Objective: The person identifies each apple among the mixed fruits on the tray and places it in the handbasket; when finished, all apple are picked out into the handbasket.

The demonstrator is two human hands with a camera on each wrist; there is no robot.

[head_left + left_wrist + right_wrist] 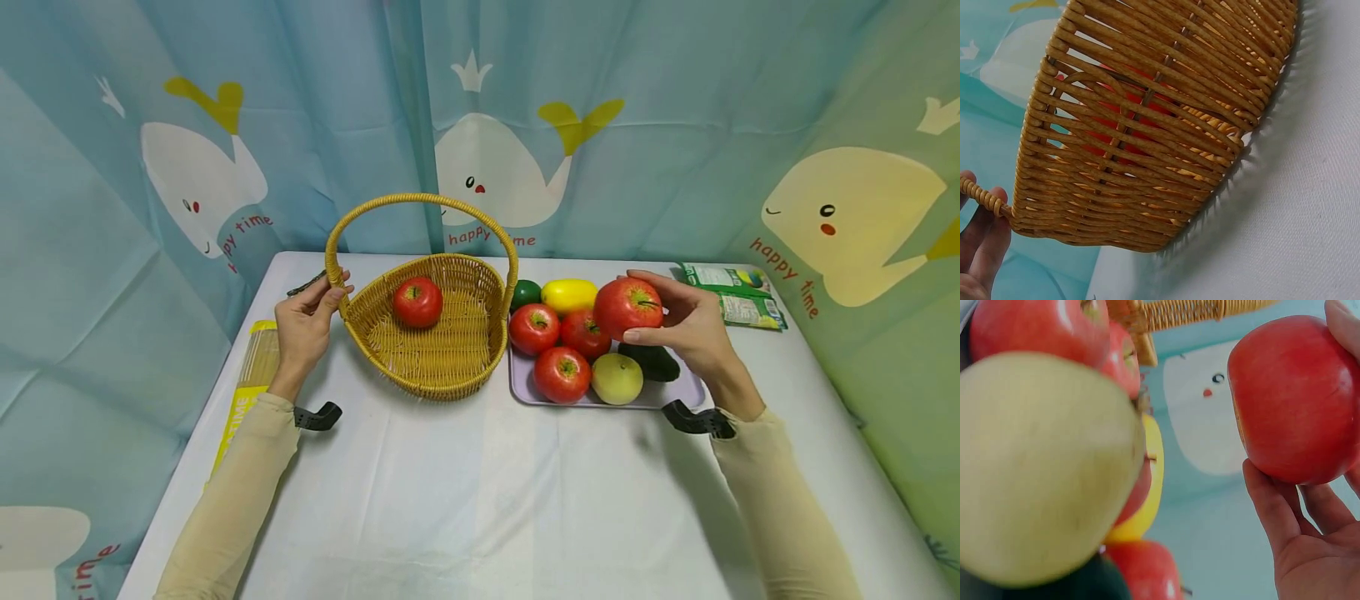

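Note:
My left hand [303, 327] pinches the lower left end of the handle of a yellow wicker basket [459, 354]. Inside that basket lies one red apple [417, 302]; in the left wrist view, the red shows through the weave [1138, 181]. Over the right part of a pale purple tray [536, 398], my right hand [697, 327] holds another red apple [628, 307] between thumb and fingers. The tray bears several red apples [562, 374], a pale green round fruit [617, 378], a yellow oblong fruit [568, 297] and dark green produce [654, 363].
Green packets [738, 296] lie at the table's back right. A yellow and clear pack [251, 375] lies along the left edge, and a small dark object [306, 283] sits behind my left hand. A whale-print curtain [360, 100] hangs close behind the white table [465, 500].

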